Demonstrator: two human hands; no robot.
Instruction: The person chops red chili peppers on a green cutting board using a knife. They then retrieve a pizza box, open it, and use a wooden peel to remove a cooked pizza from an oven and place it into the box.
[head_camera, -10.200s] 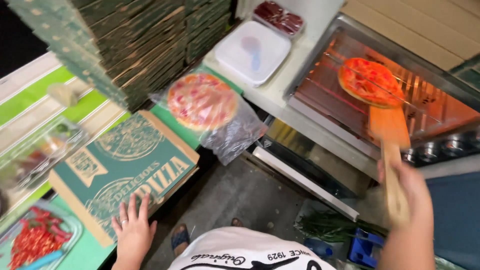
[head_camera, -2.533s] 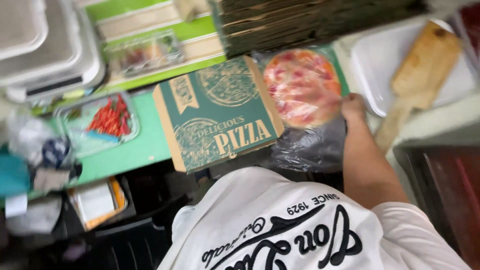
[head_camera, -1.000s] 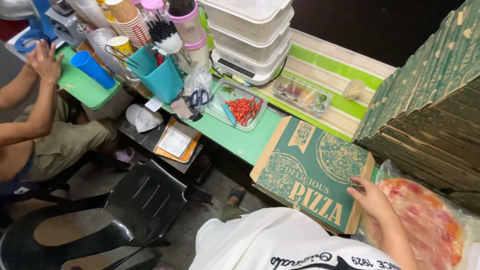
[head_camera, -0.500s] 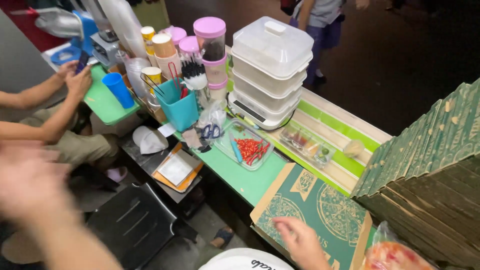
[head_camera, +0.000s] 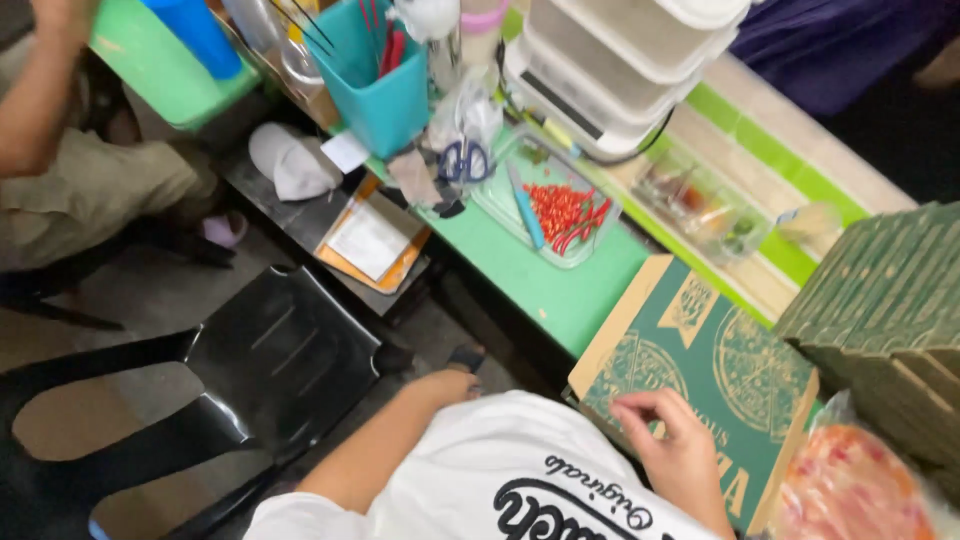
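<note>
Fingers (head_camera: 640, 408) of the right hand (head_camera: 680, 455) curl narrowly on the green pizza box (head_camera: 720, 370) atop the green counter (head_camera: 560, 290).

Grey concrete floor (head_camera: 130, 310) at lower left, dim and patchy. Black plastic chair (head_camera: 270, 360) sits centre left, seat glossy under overhead light. Green-topped counter (head_camera: 560, 290) runs diagonally from upper left to right of frame, with a lighter green and cream striped ledge (head_camera: 790, 180) behind it at upper right. Low dark shelf (head_camera: 270, 195) under the counter edge. Far upper right goes dark.
</note>
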